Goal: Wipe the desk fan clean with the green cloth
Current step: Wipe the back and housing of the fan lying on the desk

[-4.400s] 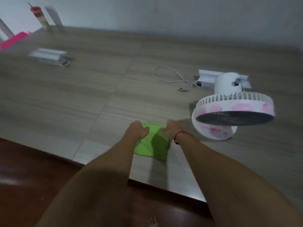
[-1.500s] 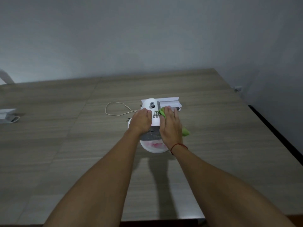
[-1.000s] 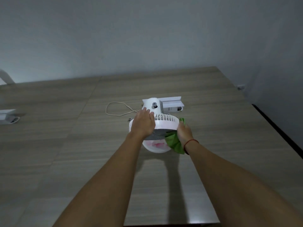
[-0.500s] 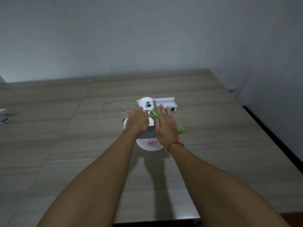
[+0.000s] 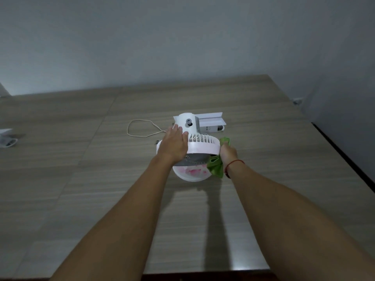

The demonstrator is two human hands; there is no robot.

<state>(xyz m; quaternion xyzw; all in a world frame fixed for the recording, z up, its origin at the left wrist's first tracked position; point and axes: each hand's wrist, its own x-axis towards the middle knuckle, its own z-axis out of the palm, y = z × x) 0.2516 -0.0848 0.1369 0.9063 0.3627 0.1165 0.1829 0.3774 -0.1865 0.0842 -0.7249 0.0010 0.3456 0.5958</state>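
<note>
Two hands on desk fan [image 5: 203, 148]: left hand [image 5: 174, 148] flat on top, right hand [image 5: 228, 154] clutching green cloth [image 5: 216, 168] (rim side).

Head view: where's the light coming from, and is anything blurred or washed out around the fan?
Head view: dim, no glare; arm shadows fall toward the near table edge, suggesting light from ahead; desk fan, green cloth and both hands reasonably sharp.

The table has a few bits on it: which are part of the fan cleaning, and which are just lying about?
In use:
fan
green cloth
left hand, flat on the fan
right hand, holding the cloth

Lying about:
white cord
white box behind the fan
white object at the left edge
</note>
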